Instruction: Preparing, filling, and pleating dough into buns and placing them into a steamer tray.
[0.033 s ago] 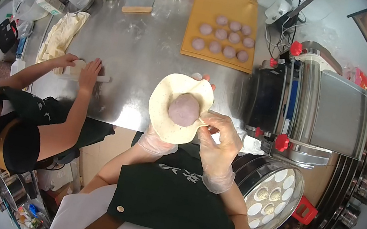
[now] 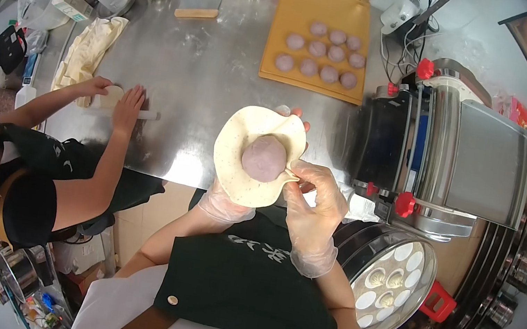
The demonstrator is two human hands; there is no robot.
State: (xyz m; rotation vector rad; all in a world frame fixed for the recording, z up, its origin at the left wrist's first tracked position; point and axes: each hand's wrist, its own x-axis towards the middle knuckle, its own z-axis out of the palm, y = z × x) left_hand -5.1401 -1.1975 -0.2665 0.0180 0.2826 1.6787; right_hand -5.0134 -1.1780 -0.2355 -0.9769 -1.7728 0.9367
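Observation:
A round, speckled cream dough wrapper [image 2: 233, 159] lies spread over my left hand [image 2: 227, 204], which cups it from below. Most of that hand is hidden, with fingertips showing past the wrapper's far edge. In the wrapper's middle sits a ball of purple filling [image 2: 264, 158], uncovered on top. Thumb and fingers of my right hand [image 2: 314, 205] pinch the wrapper's right rim, where a small fold stands out. Clear plastic gloves cover both hands.
Several purple balls rest on a yellow board [image 2: 326, 6] at the far side of the steel table [image 2: 192, 88]. A roller machine [image 2: 448, 155] stands right, above a round steamer tray [image 2: 419, 301] holding several pleated buns. At left, a co-worker handles dough with a rolling pin [image 2: 147, 115].
My hands, the wrapper and the filling stay in place. The co-worker's hand and rolling pin have shifted very slightly toward the table's near edge.

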